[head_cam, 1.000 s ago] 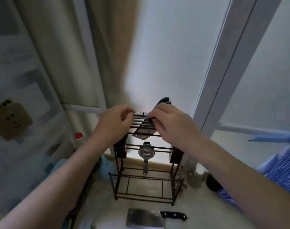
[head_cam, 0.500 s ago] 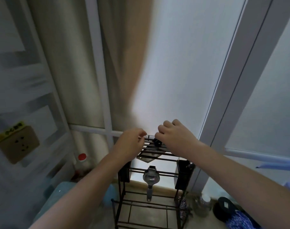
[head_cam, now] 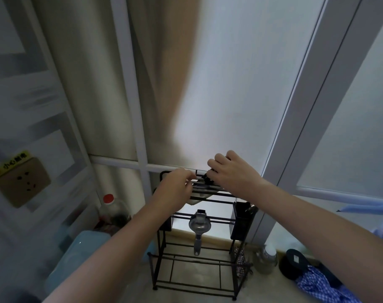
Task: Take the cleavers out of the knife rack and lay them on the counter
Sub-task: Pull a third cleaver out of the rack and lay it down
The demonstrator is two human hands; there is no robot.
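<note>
A black wire knife rack (head_cam: 162, 254) stands on the counter against the window. One cleaver sits in its top slots; part of its blade (head_cam: 200, 194) shows under the top bars. My right hand (head_cam: 234, 173) is closed around that cleaver's black handle (head_cam: 208, 179) at the rack's top right. My left hand (head_cam: 177, 191) rests on the top bars at the left, fingers curled over them.
A metal strainer (head_cam: 199, 224) hangs from the rack's middle bar. A red-capped bottle (head_cam: 113, 208) and a blue container (head_cam: 77, 256) stand at the left. A glass jar (head_cam: 266, 258), a black lid (head_cam: 294, 262) and a blue checked cloth (head_cam: 323, 285) lie at the right.
The view has tilted up, so the cleaver lying on the counter in front of the rack has dropped out of sight. Both hands stay at the rack's top, my right hand on the handle.
</note>
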